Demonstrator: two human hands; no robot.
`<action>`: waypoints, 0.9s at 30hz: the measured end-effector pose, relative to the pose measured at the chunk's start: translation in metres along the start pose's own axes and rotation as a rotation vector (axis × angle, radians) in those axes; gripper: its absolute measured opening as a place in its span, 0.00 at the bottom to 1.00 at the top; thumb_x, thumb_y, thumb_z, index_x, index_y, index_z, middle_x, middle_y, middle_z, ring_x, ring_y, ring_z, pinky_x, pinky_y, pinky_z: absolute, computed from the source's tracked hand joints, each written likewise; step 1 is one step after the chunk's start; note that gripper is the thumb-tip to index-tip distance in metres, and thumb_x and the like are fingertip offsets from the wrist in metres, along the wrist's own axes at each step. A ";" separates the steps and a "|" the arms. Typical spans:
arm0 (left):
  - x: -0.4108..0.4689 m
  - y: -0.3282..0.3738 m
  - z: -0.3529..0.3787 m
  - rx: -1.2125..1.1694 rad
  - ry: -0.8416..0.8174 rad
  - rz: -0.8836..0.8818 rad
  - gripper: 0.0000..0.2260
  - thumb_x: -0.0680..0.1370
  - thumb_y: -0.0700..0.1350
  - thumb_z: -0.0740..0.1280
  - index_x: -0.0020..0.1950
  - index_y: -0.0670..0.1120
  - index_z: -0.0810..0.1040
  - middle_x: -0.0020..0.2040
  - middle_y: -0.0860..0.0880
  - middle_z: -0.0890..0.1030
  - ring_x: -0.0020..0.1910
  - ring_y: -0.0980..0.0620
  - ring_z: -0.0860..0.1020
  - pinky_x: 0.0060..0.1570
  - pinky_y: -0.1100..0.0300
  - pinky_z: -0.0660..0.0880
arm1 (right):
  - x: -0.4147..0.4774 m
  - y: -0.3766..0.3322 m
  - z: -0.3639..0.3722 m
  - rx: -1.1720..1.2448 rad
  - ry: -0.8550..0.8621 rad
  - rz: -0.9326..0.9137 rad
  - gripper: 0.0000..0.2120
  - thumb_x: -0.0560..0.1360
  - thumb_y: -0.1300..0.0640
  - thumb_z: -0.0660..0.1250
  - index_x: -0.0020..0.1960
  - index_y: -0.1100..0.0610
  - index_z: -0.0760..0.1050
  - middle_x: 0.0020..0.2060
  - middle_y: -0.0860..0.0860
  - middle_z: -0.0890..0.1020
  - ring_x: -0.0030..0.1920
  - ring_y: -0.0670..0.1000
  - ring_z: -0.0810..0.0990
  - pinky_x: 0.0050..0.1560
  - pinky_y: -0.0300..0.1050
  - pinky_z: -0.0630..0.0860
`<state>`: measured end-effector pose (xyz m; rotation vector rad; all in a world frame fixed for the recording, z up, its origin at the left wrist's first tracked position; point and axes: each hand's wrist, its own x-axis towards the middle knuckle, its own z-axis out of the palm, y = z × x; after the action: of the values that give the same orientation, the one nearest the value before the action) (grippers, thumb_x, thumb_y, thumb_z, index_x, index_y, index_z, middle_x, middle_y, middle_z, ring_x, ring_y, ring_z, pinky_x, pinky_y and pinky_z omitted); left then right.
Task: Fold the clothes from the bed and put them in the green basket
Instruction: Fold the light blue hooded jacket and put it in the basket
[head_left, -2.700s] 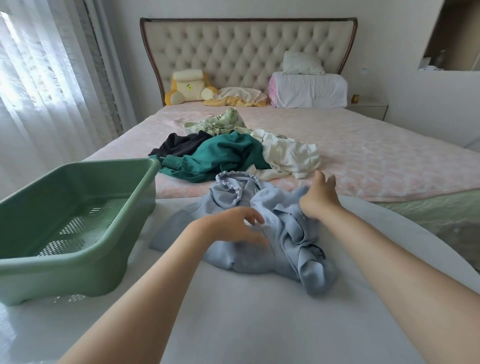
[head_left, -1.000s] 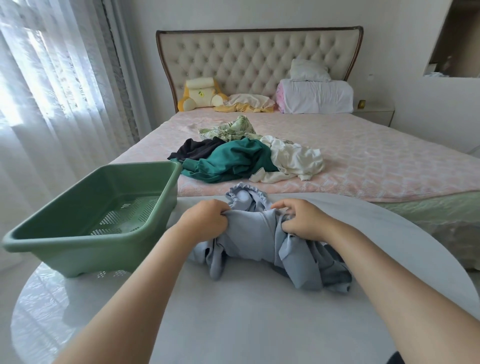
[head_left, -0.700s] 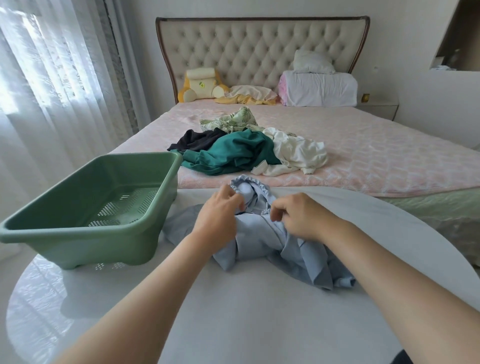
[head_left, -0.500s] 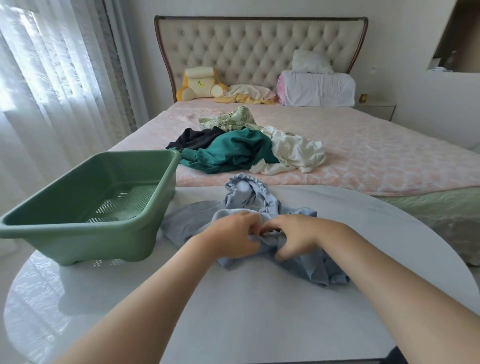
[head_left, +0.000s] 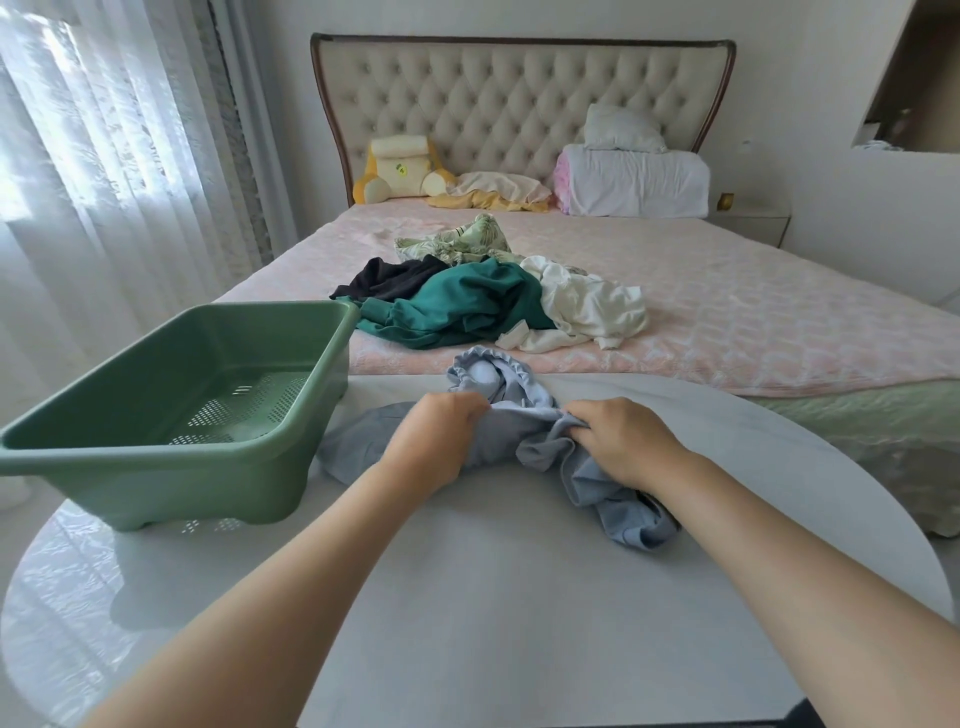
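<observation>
blue garment (head_left: 511, 434) bunched, gripped by left hand (head_left: 435, 441) and right hand (head_left: 626, 441).

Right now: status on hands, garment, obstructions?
Left hand, right hand both gripping blue garment, unfolded, on white table. Green basket alongside, no clothes inside. Nothing between them.

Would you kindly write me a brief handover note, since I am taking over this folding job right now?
Hands: the left hand and right hand both grip the light blue garment, which lies crumpled on the white table.
Basket: the green basket stands on the table's left side, with no clothes visible in it.
Bed: a pile of the teal garment, black garment, white garment and leaf-print garment, all unfolded.
Done: one garment is on the table.
Left: fold and basket it, then the pile.
</observation>
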<state>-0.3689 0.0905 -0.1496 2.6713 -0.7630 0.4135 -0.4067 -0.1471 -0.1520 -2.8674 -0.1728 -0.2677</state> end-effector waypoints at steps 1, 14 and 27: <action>0.001 -0.001 -0.004 -0.050 0.060 -0.026 0.04 0.79 0.37 0.63 0.49 0.42 0.77 0.40 0.44 0.79 0.41 0.42 0.77 0.41 0.49 0.74 | -0.001 -0.002 -0.004 0.037 0.034 -0.022 0.10 0.82 0.50 0.61 0.51 0.49 0.80 0.41 0.50 0.81 0.44 0.54 0.78 0.43 0.52 0.75; -0.013 -0.016 -0.062 -0.297 -0.649 -0.166 0.08 0.80 0.47 0.65 0.45 0.50 0.82 0.39 0.59 0.79 0.39 0.59 0.74 0.52 0.61 0.70 | -0.019 -0.038 -0.028 0.867 -0.764 0.088 0.08 0.73 0.59 0.66 0.44 0.54 0.84 0.39 0.51 0.85 0.41 0.53 0.80 0.43 0.45 0.74; -0.021 -0.001 -0.002 -0.069 -0.656 -0.060 0.29 0.77 0.63 0.64 0.77 0.60 0.62 0.76 0.51 0.65 0.73 0.47 0.67 0.71 0.48 0.65 | -0.003 -0.021 0.005 -0.031 -0.615 0.026 0.29 0.68 0.49 0.71 0.68 0.35 0.72 0.66 0.39 0.75 0.64 0.48 0.76 0.64 0.47 0.74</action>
<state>-0.3858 0.1012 -0.1559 2.7571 -0.8358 -0.5258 -0.4122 -0.1260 -0.1519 -2.8834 -0.2424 0.6284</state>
